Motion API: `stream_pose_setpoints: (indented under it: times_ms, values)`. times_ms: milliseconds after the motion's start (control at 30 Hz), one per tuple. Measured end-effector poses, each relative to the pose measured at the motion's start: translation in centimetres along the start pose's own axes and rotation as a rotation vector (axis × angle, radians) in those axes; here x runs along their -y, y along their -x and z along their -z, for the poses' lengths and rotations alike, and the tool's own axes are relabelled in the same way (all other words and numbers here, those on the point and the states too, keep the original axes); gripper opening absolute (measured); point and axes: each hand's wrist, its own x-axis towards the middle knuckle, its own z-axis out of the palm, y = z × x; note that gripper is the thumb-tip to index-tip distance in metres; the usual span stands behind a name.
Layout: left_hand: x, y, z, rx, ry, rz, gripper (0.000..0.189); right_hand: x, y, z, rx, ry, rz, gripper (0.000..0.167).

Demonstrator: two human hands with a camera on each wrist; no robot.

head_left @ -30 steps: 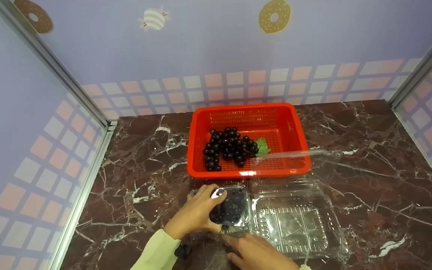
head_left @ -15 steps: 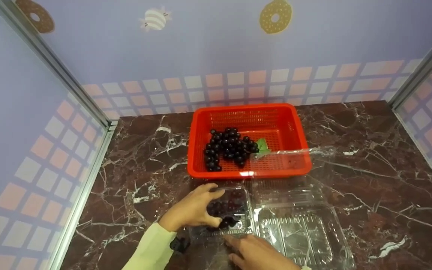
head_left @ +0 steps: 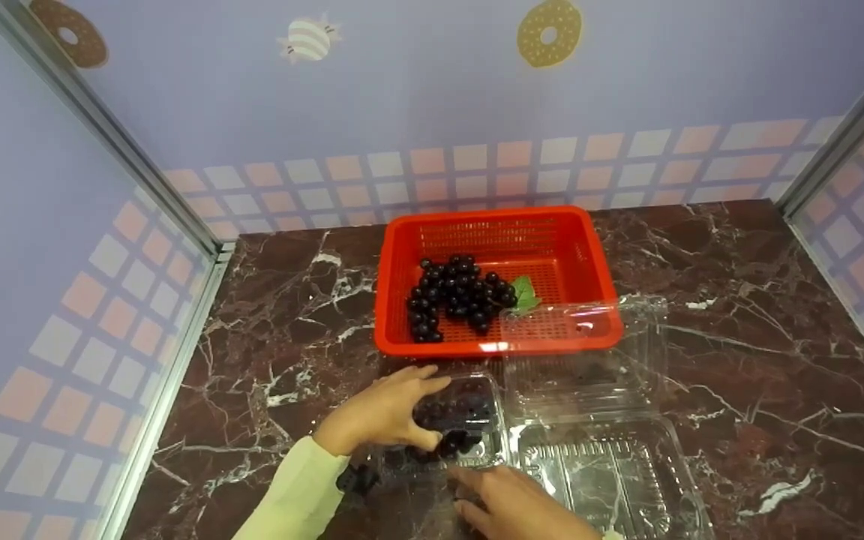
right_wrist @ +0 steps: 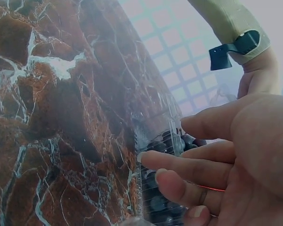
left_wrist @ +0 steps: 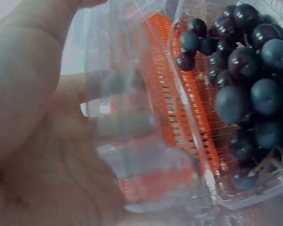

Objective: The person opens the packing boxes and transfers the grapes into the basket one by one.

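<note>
A clear plastic clamshell box (head_left: pixel 498 420) of dark grapes (head_left: pixel 458 409) lies in front of the red basket. Its raised clear lid (left_wrist: pixel 127 61) is between the thumb and fingers of my left hand (head_left: pixel 379 412), which grips it at the box's left. In the left wrist view, some fingers show through the plastic. My right hand (head_left: pixel 511 499) is at the near side of the box. Its index finger (right_wrist: pixel 188 167) extends along the outer wall in the right wrist view, and the thumb tip is right at the rim.
Behind the box stands a red plastic basket (head_left: pixel 604 285) with more dark grapes (head_left: pixel 462 292) and a green leaf (head_left: pixel 524 292). A second clear clamshell (head_left: pixel 672 450) lies to the right, its raised lid (head_left: pixel 586 375) overlapping the basket in the head view. Patterned walls (head_left: pixel 417 90) enclose the marble-look tabletop (head_left: pixel 769 390).
The lid over the grapes has swung up and left with my left hand, uncovering them. The second clamshell's lid has tipped a little. My right hand has hardly moved.
</note>
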Motion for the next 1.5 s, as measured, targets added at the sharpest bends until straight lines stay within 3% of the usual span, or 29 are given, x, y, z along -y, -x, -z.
stream_pose_setpoints:
  times_ms: [233, 433, 833, 1133, 1500]
  values:
    - [-0.4, 0.2, 0.7, -0.024, 0.004, -0.025, 0.074, -0.2, -0.2, 0.0, 0.007, 0.0, 0.002, 0.043]
    - [-0.6, 0.2, 1.4, -0.071, -0.046, -0.05, 0.072, -0.3, -0.2, 0.0, -0.002, 0.024, 0.026, 0.039]
    - [-0.8, 0.1, 2.3, -0.293, -0.14, -0.148, 0.063, 0.0, 0.2, 0.0, 0.01, 0.004, 0.012, 0.042]
    - [-0.9, 0.1, 2.7, -0.456, -0.18, -0.14, 0.056, -0.1, 0.3, -0.2, 0.002, -0.019, 0.038, 0.036]
    - [-0.8, 0.2, 2.6, -0.519, -0.199, -0.12, 0.069, 0.0, 0.2, -0.3, -0.013, -0.015, 0.092, 0.029]
